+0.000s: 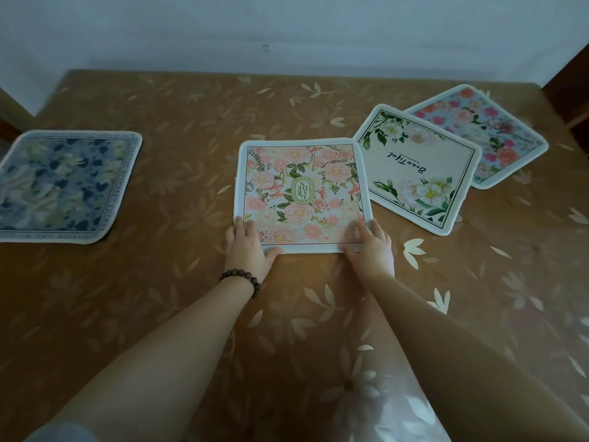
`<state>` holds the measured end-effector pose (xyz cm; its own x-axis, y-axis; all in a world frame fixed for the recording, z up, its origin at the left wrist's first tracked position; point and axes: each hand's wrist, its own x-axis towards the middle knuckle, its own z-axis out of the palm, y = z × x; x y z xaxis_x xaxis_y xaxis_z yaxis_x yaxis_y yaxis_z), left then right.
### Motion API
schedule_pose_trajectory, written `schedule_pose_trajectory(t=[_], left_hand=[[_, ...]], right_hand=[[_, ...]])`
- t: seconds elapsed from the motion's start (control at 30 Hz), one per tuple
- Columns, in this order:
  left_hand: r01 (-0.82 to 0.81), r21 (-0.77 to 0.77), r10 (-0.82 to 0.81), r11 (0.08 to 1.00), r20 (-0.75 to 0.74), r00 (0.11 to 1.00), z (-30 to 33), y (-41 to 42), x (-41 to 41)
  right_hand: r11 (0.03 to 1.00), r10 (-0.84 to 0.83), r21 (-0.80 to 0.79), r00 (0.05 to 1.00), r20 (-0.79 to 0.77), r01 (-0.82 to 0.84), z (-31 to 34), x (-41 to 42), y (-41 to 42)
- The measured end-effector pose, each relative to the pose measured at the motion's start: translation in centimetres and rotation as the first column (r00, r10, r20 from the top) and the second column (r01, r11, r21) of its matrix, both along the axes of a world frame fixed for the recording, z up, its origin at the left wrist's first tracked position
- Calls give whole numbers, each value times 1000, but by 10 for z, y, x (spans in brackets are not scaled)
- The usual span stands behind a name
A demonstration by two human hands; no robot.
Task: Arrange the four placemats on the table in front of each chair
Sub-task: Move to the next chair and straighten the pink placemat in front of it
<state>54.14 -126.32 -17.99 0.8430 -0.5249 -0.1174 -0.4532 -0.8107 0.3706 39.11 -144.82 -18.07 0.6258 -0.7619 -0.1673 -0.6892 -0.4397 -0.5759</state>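
Note:
A pink floral placemat (302, 193) lies flat in the middle of the table (191, 122). My left hand (247, 250) grips its near left corner, fingers on top and thumb at the edge. My right hand (371, 248) grips its near right corner the same way. A blue floral placemat (60, 183) lies at the left edge. At the right, a white placemat with green leaves and script lettering (417, 167) overlaps a placemat with bright pink and red flowers on blue (490, 135).
The table has a brown cloth with pale leaf prints under a glossy cover. A white wall runs along the far edge. Dark wooden furniture (570, 90) shows at the far right, and more at the far left (9, 116).

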Motion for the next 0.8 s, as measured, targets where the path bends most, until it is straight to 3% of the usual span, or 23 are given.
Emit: schedule_pose_trajectory(t=[0.5, 0.8], left_hand=[[-38, 96, 43, 995, -43, 998, -1, 160, -13], [56, 89, -44, 994, -131, 990, 1, 259, -47]], right_hand=[[991, 96, 94, 995, 0, -95, 3, -13, 150], [993, 89, 87, 993, -79, -82, 12, -60, 254]])
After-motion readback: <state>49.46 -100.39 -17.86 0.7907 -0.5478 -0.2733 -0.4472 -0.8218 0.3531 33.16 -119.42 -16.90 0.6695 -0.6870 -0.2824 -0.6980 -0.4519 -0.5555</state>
